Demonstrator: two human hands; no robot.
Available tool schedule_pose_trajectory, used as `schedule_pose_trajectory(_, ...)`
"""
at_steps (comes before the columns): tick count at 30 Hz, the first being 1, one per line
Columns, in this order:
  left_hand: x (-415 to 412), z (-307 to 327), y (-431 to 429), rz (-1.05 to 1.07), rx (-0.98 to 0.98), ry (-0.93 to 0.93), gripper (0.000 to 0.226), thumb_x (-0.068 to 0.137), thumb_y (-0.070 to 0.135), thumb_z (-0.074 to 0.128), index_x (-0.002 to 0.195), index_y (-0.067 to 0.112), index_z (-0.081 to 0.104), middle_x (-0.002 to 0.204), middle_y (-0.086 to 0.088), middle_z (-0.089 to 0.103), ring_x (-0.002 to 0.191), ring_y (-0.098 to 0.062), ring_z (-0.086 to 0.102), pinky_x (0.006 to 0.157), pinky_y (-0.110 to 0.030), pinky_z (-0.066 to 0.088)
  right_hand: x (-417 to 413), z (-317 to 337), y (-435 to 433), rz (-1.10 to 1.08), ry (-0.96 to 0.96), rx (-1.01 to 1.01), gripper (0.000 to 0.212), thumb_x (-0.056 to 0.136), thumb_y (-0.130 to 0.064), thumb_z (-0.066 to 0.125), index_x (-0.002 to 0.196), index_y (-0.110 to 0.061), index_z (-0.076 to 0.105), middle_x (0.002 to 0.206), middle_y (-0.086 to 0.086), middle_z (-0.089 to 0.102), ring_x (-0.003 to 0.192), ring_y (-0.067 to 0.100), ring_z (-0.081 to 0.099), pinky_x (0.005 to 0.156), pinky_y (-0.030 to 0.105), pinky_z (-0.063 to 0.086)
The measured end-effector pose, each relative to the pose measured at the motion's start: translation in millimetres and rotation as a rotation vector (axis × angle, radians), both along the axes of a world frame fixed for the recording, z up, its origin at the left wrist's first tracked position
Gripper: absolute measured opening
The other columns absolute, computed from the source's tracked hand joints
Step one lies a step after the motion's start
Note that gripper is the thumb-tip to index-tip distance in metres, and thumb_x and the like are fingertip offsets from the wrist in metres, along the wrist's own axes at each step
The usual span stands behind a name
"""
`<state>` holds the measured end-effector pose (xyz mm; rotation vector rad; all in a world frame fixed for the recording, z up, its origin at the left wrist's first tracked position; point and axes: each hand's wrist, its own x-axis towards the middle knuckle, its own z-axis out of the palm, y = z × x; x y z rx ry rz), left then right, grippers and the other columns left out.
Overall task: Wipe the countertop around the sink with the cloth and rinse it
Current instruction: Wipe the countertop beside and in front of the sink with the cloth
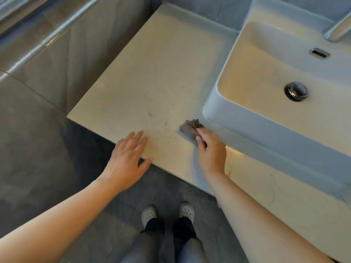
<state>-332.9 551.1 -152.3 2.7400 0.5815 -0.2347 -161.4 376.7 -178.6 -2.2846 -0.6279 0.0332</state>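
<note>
Grey tiled floor fills the left side, below the counter's edge. The left hand lies released and flat on the front edge of the pale counter, fingers straight and slightly spread, thumb out over the edge. The counter surface between the two hands carries thin dark marks and small light specks. Further right, the small grey cloth sits crumpled on the counter, just beside the near-left corner of the sink. The right hand grasps it, fingers curled over its near part and pressing it down on the counter. The white basin stands on the counter, with a chrome drain plug, an overflow slot and a chrome faucet at the top right. Below, two white shoes stand on the floor
</note>
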Motion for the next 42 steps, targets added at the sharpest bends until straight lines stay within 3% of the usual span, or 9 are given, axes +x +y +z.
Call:
schedule_pose_trajectory(7, -9, -3, 30, 0.026, 0.044, 0.052, 0.071, 0.095, 0.052, 0.035, 0.152, 0.017, 0.011, 0.16, -0.003, 0.002, 0.147, -0.023, -0.003, 0.119, -0.041, 0.004, -69, 0, -13, 0.106, 0.026, -0.051, 0.029, 0.09, -0.009, 0.06, 0.116, -0.019, 0.068, 0.119, -0.007, 0.066, 0.116, 0.013, 0.057, 0.097, 0.033, 0.043)
schedule_pose_trajectory(11, -14, -4, 40, -0.024, 0.075, 0.064, 0.071, 0.094, 0.057, 0.027, 0.151, 0.017, 0.011, 0.16, -0.003, 0.001, 0.146, -0.022, -0.003, 0.116, -0.036, 0.0, -94, 9, -20, 0.199, 0.12, -0.06, 0.026, 0.088, -0.011, 0.063, 0.11, -0.024, 0.071, 0.11, -0.013, 0.069, 0.106, 0.002, 0.059, 0.092, 0.027, 0.047)
schedule_pose_trajectory(18, -15, -7, 46, -0.063, 0.098, 0.079, 0.086, 0.08, 0.067, 0.006, 0.151, 0.019, 0.013, 0.16, -0.001, 0.001, 0.146, -0.022, -0.001, 0.114, -0.035, -0.001, -84, 56, -15, 0.119, 0.62, 0.098, 0.03, 0.089, -0.009, 0.062, 0.101, -0.036, 0.067, 0.095, -0.028, 0.065, 0.092, -0.016, 0.059, 0.077, 0.001, 0.043)
schedule_pose_trajectory(22, -16, -8, 47, -0.073, 0.101, 0.074, 0.085, 0.081, 0.066, 0.009, 0.151, 0.019, 0.013, 0.16, -0.001, 0.001, 0.146, -0.022, -0.001, 0.115, -0.035, 0.001, -32, 71, 3, -0.089, 0.385, 0.208, 0.029, 0.086, -0.005, 0.064, 0.111, -0.02, 0.067, 0.099, -0.013, 0.067, 0.08, -0.008, 0.061, 0.082, 0.006, 0.043)
schedule_pose_trajectory(25, -17, -10, 46, -0.075, 0.105, 0.067, 0.083, 0.084, 0.066, 0.013, 0.151, 0.017, 0.015, 0.159, -0.002, 0.004, 0.146, -0.023, 0.002, 0.115, -0.037, 0.003, 11, 62, 16, -0.091, 0.185, 0.057, 0.025, 0.089, -0.008, 0.061, 0.112, -0.014, 0.07, 0.102, -0.01, 0.068, 0.09, 0.002, 0.061, 0.079, 0.006, 0.042)
schedule_pose_trajectory(27, -17, -11, 47, -0.075, 0.103, 0.065, 0.082, 0.085, 0.065, 0.016, 0.151, 0.017, 0.017, 0.159, -0.003, 0.006, 0.146, -0.024, 0.003, 0.115, -0.038, 0.004, 29, 44, 24, -0.076, 0.122, -0.07, 0.026, 0.09, -0.01, 0.059, 0.113, -0.012, 0.069, 0.109, -0.001, 0.07, 0.098, 0.013, 0.064, 0.085, 0.018, 0.045)
schedule_pose_trajectory(30, -18, -14, 47, -0.076, 0.103, 0.061, 0.081, 0.086, 0.064, 0.018, 0.151, 0.017, 0.017, 0.159, -0.003, 0.006, 0.146, -0.024, 0.003, 0.115, -0.039, 0.005, 29, 19, 36, -0.095, 0.102, -0.143, 0.028, 0.092, -0.011, 0.056, 0.118, -0.011, 0.067, 0.118, 0.004, 0.068, 0.11, 0.022, 0.061, 0.095, 0.031, 0.045)
schedule_pose_trajectory(39, -19, -13, 49, -0.086, 0.079, 0.054, 0.081, 0.085, 0.065, 0.014, 0.152, 0.019, 0.013, 0.159, -0.001, 0.003, 0.146, -0.022, -0.001, 0.115, -0.037, -0.001, -39, 15, 42, 0.055, 0.109, -0.107, 0.028, 0.088, -0.013, 0.062, 0.115, -0.019, 0.069, 0.117, -0.002, 0.068, 0.109, 0.017, 0.06, 0.095, 0.037, 0.047)
schedule_pose_trajectory(42, -18, -9, 54, -0.098, 0.047, 0.045, 0.082, 0.083, 0.065, 0.011, 0.152, 0.021, 0.012, 0.159, 0.001, 0.0, 0.146, -0.02, -0.002, 0.113, -0.034, -0.003, -65, 19, 33, 0.113, 0.11, -0.111, 0.027, 0.088, -0.012, 0.063, 0.113, -0.02, 0.069, 0.115, -0.005, 0.068, 0.107, 0.01, 0.059, 0.094, 0.031, 0.047)
